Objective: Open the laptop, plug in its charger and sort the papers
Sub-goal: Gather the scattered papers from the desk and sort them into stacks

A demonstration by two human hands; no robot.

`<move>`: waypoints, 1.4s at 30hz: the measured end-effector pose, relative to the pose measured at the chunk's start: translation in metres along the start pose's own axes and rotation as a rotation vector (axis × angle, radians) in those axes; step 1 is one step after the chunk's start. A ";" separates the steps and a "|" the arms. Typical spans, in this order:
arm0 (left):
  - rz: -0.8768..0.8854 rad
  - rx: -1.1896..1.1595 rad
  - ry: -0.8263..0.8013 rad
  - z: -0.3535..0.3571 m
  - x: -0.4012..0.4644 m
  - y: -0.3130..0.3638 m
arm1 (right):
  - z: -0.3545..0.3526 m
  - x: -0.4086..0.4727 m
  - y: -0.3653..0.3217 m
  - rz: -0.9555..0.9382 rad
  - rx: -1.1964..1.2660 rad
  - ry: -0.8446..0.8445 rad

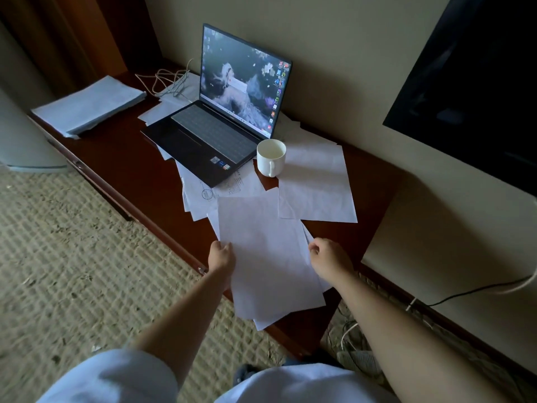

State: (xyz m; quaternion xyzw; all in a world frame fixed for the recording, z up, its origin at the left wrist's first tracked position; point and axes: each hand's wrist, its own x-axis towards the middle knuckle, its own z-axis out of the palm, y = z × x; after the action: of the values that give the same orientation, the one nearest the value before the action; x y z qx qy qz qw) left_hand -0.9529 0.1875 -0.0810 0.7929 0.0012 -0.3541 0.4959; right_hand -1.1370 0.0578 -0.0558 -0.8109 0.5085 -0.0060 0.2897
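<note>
My left hand (222,253) pinches the left edge of a sheaf of white sheets (267,257) at centre frame, fingers closed on the paper. My right hand (327,255) is curled at the sheaf's right edge, fingertips closed on it too. The sheets overhang the near end of the dark wooden desk (122,170). Above them, more loose papers (315,184) lie spread around a white mug (271,157) and under the open laptop (218,132), whose screen is lit in the upper middle. Left of its lid sits a tangle of white cable (168,80); I cannot tell whether it is plugged in. A tidy paper stack (90,104) rests at upper left.
</note>
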 end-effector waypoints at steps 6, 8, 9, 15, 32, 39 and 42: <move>-0.066 -0.164 0.107 0.012 -0.003 0.005 | 0.008 0.054 -0.008 -0.056 -0.104 0.063; -0.089 -0.253 0.091 0.011 -0.005 0.007 | 0.009 0.069 -0.013 -0.080 -0.180 0.026; -0.105 -0.304 0.073 0.009 -0.004 0.009 | 0.009 0.077 -0.016 -0.084 -0.212 -0.004; -0.141 -0.267 0.064 0.006 0.006 0.015 | 0.017 0.105 -0.034 0.018 -0.286 -0.087; -0.163 -0.097 0.105 0.013 0.027 0.009 | -0.007 0.123 -0.044 -0.046 -0.459 -0.018; -0.155 -0.171 0.169 0.017 0.022 0.007 | -0.010 0.085 -0.056 0.453 0.784 0.535; -0.118 -0.147 0.096 0.019 0.017 0.008 | -0.005 0.070 -0.052 0.798 1.053 0.576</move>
State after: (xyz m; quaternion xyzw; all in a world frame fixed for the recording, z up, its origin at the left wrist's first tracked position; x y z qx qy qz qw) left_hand -0.9477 0.1625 -0.0897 0.7689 0.0978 -0.3432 0.5305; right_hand -1.0621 0.0142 -0.0465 -0.2820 0.7519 -0.3576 0.4767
